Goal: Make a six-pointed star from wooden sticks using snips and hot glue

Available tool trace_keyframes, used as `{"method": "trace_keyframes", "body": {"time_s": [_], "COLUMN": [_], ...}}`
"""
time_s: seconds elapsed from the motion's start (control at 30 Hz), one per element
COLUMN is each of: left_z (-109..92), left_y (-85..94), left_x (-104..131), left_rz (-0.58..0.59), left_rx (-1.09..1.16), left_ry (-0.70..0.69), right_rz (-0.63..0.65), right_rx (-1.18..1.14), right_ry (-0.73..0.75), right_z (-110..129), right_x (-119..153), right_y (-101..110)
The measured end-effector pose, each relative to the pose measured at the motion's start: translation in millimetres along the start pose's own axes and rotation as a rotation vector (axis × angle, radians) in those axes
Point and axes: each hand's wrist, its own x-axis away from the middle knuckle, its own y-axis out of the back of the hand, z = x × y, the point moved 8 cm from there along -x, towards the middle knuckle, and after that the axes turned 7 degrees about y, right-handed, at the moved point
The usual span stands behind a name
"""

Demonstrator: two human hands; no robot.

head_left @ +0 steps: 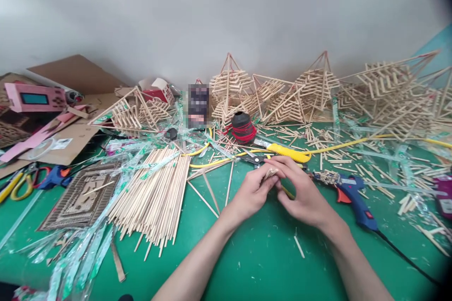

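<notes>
Over the green table (261,263), both hands meet near the middle. My left hand (247,193) is closed around a small bunch of short wooden stick pieces (271,172), whose pale ends show between the fingers. Its fingertips touch those of my right hand (302,193), which is curled in a pinch; what it grips, if anything, is hidden. Just behind the hands lie dark-jawed pliers (254,160) and a tool with a yellow handle (287,152). A blue glue gun (355,197) rests to the right of my right hand, with its black cord trailing toward the lower right.
Long wooden sticks (158,193) lie in a bundle at left beside plastic wrappers (83,254) and corrugated cardboard (84,193). Pyramid-shaped stick frames (229,80) line the wall. A black cone wound with red cord (243,128) stands before them. Cut sticks (339,150) litter the right side.
</notes>
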Motion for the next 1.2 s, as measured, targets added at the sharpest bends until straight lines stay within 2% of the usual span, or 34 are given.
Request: {"method": "trace_keyframes", "body": {"time_s": [0.07,0.13,0.27,0.43,0.67,0.87,1.1,1.2], "left_z": [0.1,-1.6,-5.4,-0.7,3.3,1.5,9.7,8.8], "left_y": [1.5,2.1,3.0,5.0,4.8,-3.7,-2.6,-2.4], "left_x": [0.4,1.0,3.2,5.7,8.0,12.3,10.7,20.4], "left_rz": [0.008,0.017,0.033,0.051,0.083,0.122,0.110,0.122], "left_rx": [-0.035,-0.068,-0.117,-0.161,-0.230,-0.300,-0.432,-0.489], "left_ry": [-0.004,-0.015,-0.039,-0.039,-0.020,-0.046,0.000,0.008], "right_rz": [-0.023,-0.103,-0.291,-0.377,-0.381,-0.370,-0.351,-0.328], "right_rx": [-0.160,-0.271,-0.362,-0.444,-0.497,-0.509,-0.497,-0.496], "right_ry": [0.024,0.024,-0.005,0.012,0.012,0.027,0.030,0.036], "right_z": [7.0,11.1,10.9,9.7,7.4,4.6,2.8,4.5], "right_x": [3.2,5.0,6.1,4.7,3.4,3.9,4.3,3.4], "right_y": [3.5,7.0,7.4,3.2,4.4,6.9,10.0,10.5]}}
